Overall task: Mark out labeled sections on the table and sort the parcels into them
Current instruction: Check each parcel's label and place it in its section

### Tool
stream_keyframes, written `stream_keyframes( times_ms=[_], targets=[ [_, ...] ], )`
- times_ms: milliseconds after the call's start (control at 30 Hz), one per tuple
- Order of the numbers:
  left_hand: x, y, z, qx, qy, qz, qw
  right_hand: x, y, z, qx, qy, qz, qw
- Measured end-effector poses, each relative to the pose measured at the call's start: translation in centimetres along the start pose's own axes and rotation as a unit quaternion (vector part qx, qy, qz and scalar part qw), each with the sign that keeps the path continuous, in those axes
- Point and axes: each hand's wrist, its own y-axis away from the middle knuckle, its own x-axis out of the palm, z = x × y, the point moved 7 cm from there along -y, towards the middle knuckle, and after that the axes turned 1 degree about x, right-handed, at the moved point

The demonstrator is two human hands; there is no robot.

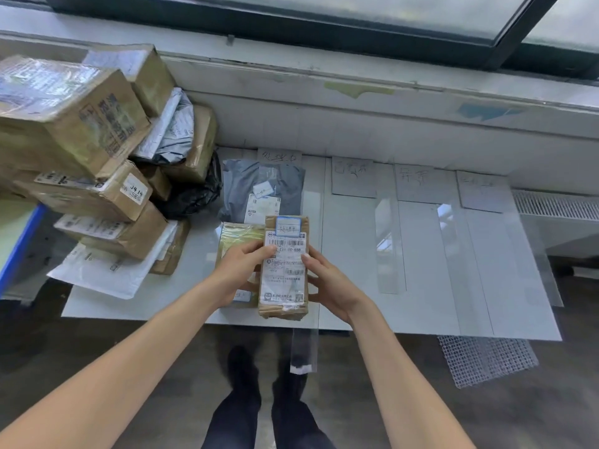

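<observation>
I hold a small brown cardboard parcel (285, 270) with a white shipping label and a blue-edged sticker, over the left section of the white table (356, 270). My left hand (240, 267) grips its left side, my right hand (327, 283) grips its right side. Under it lies a gold-taped flat parcel (238, 236), and behind that a grey mailer bag (259, 186). Paper section labels (355, 176) lie along the table's back edge, with tape strips dividing the sections.
A tall pile of brown boxes (74, 124), white and grey mailers and a black bag (194, 192) fills the table's left end. A window ledge (356, 102) runs behind. A white mesh sheet (483, 361) lies on the floor at right. My feet (269, 367) stand at the table's front edge.
</observation>
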Motion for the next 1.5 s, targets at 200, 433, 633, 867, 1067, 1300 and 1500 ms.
stream_keyframes(
  times_ms=[200,433,633,867,1067,1300,1500],
  targets=[
    [-0.5,-1.0,0.6,0.037,-0.012,-0.055,0.998,0.1,-1.0,-1.0,0.012,-0.023,-0.026,0.999],
    [-1.8,-2.4,0.7,0.066,-0.187,-0.159,0.967,0.1,-2.3,-2.0,0.031,-0.023,-0.055,0.998],
    [-1.5,-2.6,-0.5,0.073,-0.279,-0.206,0.935,0.1,-3.1,-2.0,0.044,-0.035,-0.094,0.994],
    [-1.8,-3.3,-0.6,0.073,-0.293,-0.221,0.927,0.0,-3.4,-1.7,0.038,-0.018,-0.116,0.992],
    [-2.4,-4.0,-1.2,0.079,-0.288,-0.219,0.929,-0.5,-3.4,-0.6,0.018,0.011,-0.15,0.989],
    [-6.1,-4.9,-13.4,0.29,-0.488,-0.295,0.768,0.4,-4.6,11.6,-0.179,0.39,-0.288,0.856],
    [-10.0,-4.0,-21.5,0.296,-0.627,-0.316,0.648,6.4,-6.9,22.6,-0.263,0.578,-0.284,0.718]
  ],
)
